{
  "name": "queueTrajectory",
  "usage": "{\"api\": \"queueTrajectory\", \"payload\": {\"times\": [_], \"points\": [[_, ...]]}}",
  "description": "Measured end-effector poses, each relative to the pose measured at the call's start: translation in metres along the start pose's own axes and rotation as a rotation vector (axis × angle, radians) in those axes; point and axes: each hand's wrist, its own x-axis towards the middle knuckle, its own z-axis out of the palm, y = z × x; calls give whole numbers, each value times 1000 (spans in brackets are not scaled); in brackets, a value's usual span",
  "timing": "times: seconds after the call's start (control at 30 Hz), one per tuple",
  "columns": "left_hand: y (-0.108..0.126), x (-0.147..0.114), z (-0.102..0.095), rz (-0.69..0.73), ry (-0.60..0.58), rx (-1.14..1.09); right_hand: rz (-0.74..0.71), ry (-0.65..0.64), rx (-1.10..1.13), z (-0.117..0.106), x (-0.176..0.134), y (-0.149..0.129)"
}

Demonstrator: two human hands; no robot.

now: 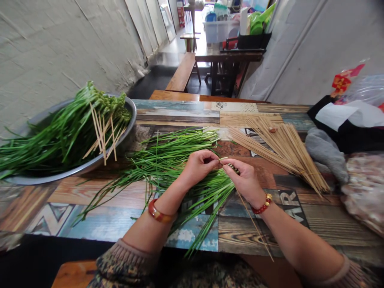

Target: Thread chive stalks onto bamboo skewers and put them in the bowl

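I pinch the green chive stalks [210,188] over the patterned wooden table [105,192] with my left hand [199,166], my right hand [244,178] clamped on the thin bamboo skewer [255,226], which I judge should pierce squarely through the stems.

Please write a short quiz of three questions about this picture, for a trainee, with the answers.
1. True or false: the metal bowl of green stalks stands on the person's right side.
2. What does the right hand hold? A) a knife B) a thin wooden skewer C) a cup
3. Fill in: the loose green chives on the table lie under the left ____.

Key
1. False: it stands on the left.
2. B
3. hand
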Motion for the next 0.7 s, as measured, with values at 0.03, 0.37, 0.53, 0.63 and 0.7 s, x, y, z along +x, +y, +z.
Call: {"api": "queueTrajectory", "payload": {"times": [0.03,0.37,0.53,0.63,0.7], "points": [[1,0,0,12,-1,14,0,0,3,0,0,0],[2,-1,-1,101,-5,143,4,-5,-9,0,0,0],[1,-1,-2,124,-20,167,4,-20,-32,0,1,0],[1,-1,-1,132,-28,178,-3,-9,-39,0,1,1],[2,-1,-1,123,-26,178,3,9,-16,1,0,2]]}}
